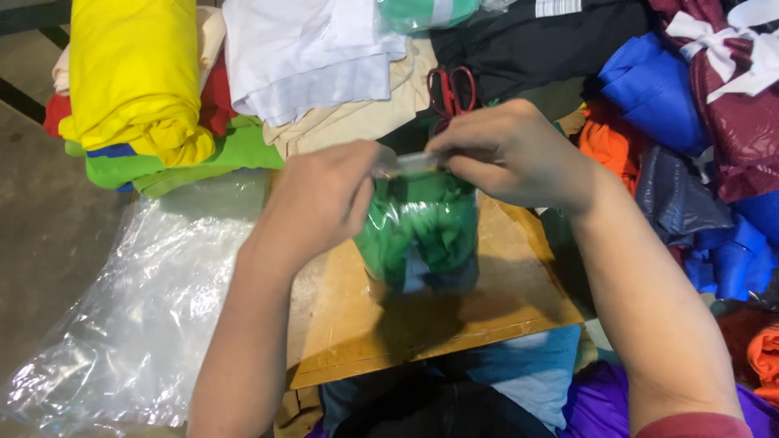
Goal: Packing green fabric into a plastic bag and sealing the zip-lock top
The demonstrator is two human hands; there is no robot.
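Note:
A clear plastic bag [418,231] stuffed with green cloth hangs above a wooden board [495,300]. My left hand [320,203] pinches the bag's top edge from the left. My right hand [511,150] pinches the same top edge from the right. Both hands hold the bag up by its mouth, fingertips close together.
Folded cloth lies behind: a yellow stack [134,73], green cloth [195,158], white cloth [308,53], beige cloth [357,118]. Red-handled scissors [450,89] rest on dark cloth. Blue, orange and maroon bundles [698,122] pile at the right. Empty clear bags [154,308] lie at the left.

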